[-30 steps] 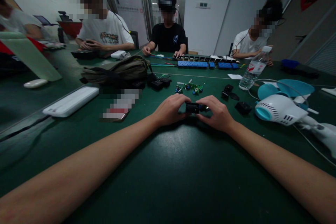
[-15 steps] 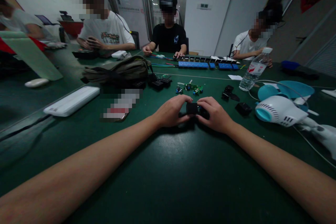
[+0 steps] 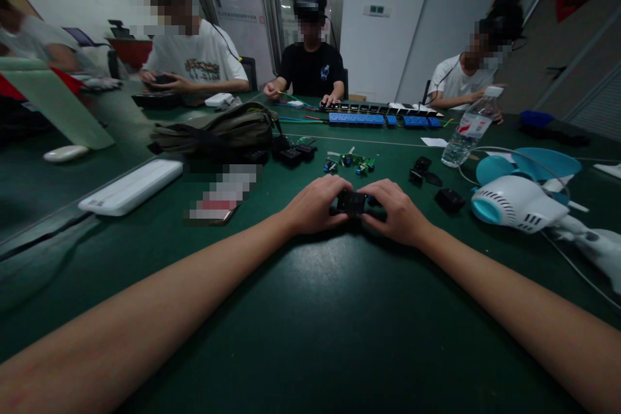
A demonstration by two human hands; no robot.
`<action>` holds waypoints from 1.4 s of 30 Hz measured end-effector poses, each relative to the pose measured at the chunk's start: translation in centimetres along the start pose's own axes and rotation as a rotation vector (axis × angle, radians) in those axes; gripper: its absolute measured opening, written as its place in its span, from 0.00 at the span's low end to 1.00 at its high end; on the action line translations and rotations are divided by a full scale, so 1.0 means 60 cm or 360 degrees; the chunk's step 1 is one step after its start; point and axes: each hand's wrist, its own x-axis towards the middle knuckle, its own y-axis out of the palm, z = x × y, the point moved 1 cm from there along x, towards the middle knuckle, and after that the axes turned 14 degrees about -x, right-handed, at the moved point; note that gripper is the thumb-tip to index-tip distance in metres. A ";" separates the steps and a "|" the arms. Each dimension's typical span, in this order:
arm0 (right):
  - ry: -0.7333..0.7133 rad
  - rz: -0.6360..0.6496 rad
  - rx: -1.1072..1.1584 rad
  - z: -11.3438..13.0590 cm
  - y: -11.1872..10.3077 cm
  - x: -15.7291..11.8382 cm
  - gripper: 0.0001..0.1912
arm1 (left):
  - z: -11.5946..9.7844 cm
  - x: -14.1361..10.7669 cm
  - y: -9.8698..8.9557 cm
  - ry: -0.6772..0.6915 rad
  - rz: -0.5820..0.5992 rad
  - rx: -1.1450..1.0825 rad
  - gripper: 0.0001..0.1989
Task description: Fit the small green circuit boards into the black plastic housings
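Between my two hands is a small black plastic housing (image 3: 351, 202), held just above the green table (image 3: 334, 310). My left hand (image 3: 317, 205) pinches its left side between thumb and fingers. From the right, my right hand (image 3: 392, 209) grips the other side, its fingers curled and partly hiding a dark part there. Beyond the hands lie small green circuit boards (image 3: 350, 160) with blue and metal components. Black plastic pieces (image 3: 423, 171) and a black box-shaped housing (image 3: 449, 200) rest to the right. More black housings (image 3: 294, 154) sit at the left, beside a bag.
An olive bag (image 3: 218, 132), a phone (image 3: 220, 197) and a white power strip (image 3: 133, 187) lie to the left. On the right stand a water bottle (image 3: 470, 129) and a white-blue fan (image 3: 519, 204). Co-workers sit across the table, near a row of blue modules (image 3: 356, 118).
The black housing has turned in my hands, so a different face with some detail now shows. My hands stay in nearly the same place.
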 end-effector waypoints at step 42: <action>0.0407 0.0098 0.0645 0.041 0.001 -0.002 0.26 | -0.005 -0.004 0.000 0.0103 -0.0118 0.0064 0.34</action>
